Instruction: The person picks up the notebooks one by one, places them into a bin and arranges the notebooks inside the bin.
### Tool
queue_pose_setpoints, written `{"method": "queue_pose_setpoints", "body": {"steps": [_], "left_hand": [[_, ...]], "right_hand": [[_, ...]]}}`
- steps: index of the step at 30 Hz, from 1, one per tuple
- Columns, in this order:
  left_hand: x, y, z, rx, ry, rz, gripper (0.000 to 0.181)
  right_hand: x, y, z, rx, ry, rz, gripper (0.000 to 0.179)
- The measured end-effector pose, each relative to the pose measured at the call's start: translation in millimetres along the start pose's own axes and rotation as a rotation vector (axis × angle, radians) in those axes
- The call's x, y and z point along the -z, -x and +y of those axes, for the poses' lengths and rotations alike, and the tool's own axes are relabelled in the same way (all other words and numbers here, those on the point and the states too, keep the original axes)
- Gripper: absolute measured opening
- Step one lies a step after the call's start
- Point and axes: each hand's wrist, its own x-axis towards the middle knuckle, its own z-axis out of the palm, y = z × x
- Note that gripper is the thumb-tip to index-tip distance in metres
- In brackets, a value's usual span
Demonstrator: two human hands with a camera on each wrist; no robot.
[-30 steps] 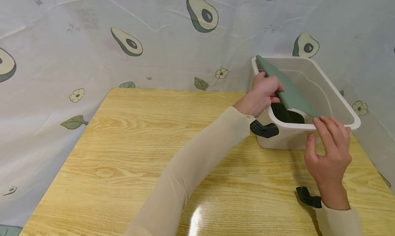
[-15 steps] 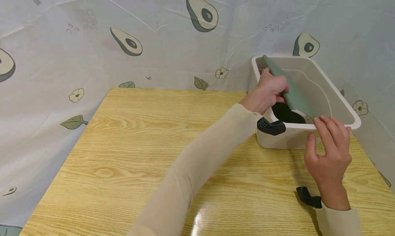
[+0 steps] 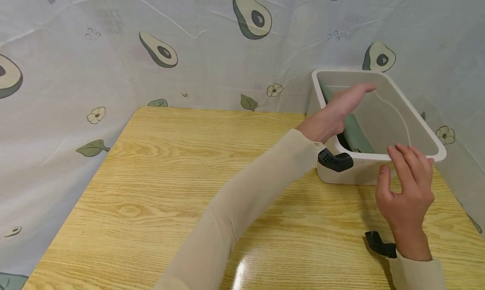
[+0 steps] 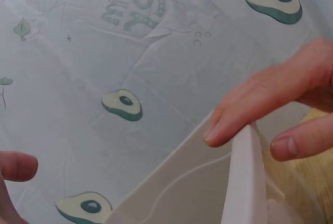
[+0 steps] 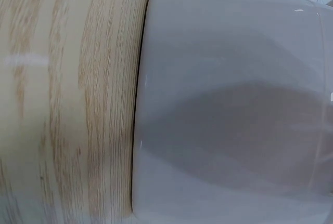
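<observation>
A green, flat, book-like thing (image 3: pixel 356 132) stands inside the off-white plastic bin (image 3: pixel 382 156), leaning along its left wall. Over it, in the head view, my left hand (image 3: pixel 342 107) reaches in across the left rim with its thumb stretched out to the right and holds nothing that I can see. Most of its fingers are hidden; a digit shows at the left edge of the left wrist view. My right hand (image 3: pixel 407 189) rests its nearly straight fingers over the bin's front rim, the thumb apart outside. The right wrist view shows the bin's outer wall (image 5: pixel 234 52) and a shadow.
The bin stands at the back right of the wooden table (image 3: pixel 151 189), near a hanging cloth (image 3: pixel 204 83) printed with avocados. Something dark (image 3: pixel 342 142) shows low inside the bin at its left front corner. A black wrist mount (image 3: pixel 335 160) sits on the left sleeve.
The green book-like thing has gone from slanting across the bin to lower down along its left wall. My left hand has let go of it and spread its thumb. My right hand stays on the rim.
</observation>
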Motion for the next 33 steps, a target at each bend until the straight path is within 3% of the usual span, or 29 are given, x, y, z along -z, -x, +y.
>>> {"method": "queue_pose_setpoints", "body": {"steps": [3,8,14,21,23,26,28,31,33], "left_hand": [[-2.3,-2.8,0.1,0.010,-0.009,-0.004,0.033],[-4.3,-9.0,-0.5,0.047,-0.033,-0.024,0.069],[0.5,-6.7,8.9,0.010,-0.009,-0.094,0.037],[5.5,1.3,18.7,-0.030,-0.026,-0.171,0.041],[6.4,3.9,20.4,-0.080,-0.071,-0.188,0.041],[8.8,10.3,21.1,-0.147,-0.206,-0.165,0.038],[10.4,14.7,20.0,-0.183,-0.361,-0.122,0.053],[13.5,21.4,16.5,-0.213,-0.668,-0.043,0.079],[15.6,24.1,13.0,-0.277,-0.906,0.003,0.082]], "right_hand": [[-1,0.8,3,0.003,-0.004,-0.001,0.035],[-1,1.5,4,0.012,0.007,-0.018,0.035],[-1,-0.3,-2,0.017,-0.005,-0.009,0.034],[2,-1.1,-2,0.010,0.012,-0.026,0.035],[2,-0.8,-1,0.006,0.014,-0.033,0.035],[1,-0.4,3,0.008,0.009,-0.033,0.036],[0,-0.1,6,0.014,0.006,-0.032,0.036],[0,1.4,10,0.023,0.004,-0.026,0.036],[0,2.4,12,0.025,0.001,-0.021,0.035]]}}
